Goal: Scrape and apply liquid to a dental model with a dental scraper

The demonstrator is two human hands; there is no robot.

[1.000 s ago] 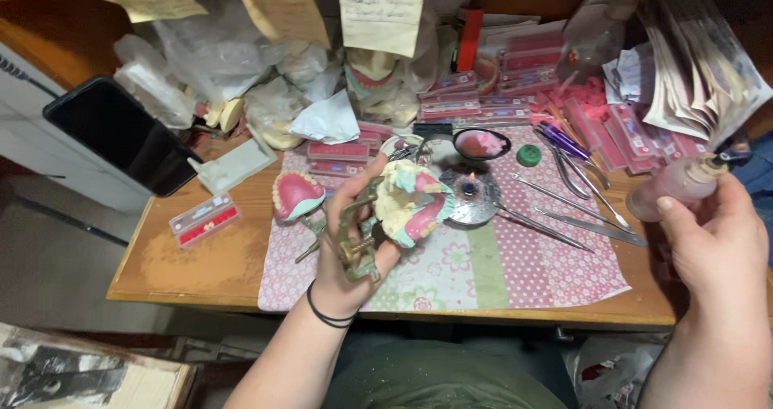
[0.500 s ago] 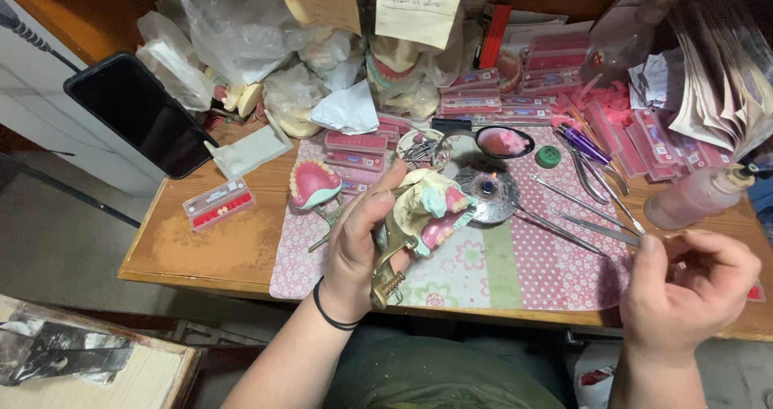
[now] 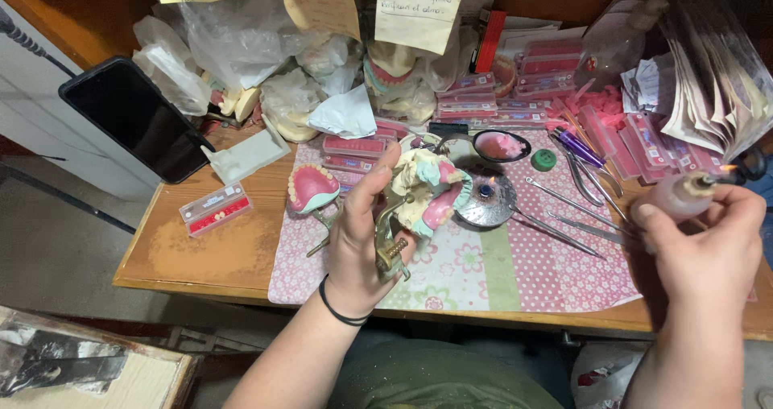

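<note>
My left hand [image 3: 360, 248] grips a brass dental articulator [image 3: 392, 252] that carries a plaster model with pink wax and teeth [image 3: 431, 190], lifted above the patterned mat [image 3: 515, 272]. My right hand [image 3: 702, 244] holds a small pale bottle-shaped burner [image 3: 680, 196] at the right, its tip showing a small flame. A second pink wax denture on a plaster cast [image 3: 312, 189] rests on the mat just left of my left hand.
A wooden bench [image 3: 209, 256] holds a round metal dish [image 3: 487, 201], metal hand instruments [image 3: 568, 216], a small box of red teeth [image 3: 214, 208], a dark phone [image 3: 137, 119] on a stand, plastic bags, tooth cards and paper stacks at the back.
My right hand has risen with the burner, which is now upright and lit. My left hand keeps the articulator roughly in place. The camera has shifted slightly.
</note>
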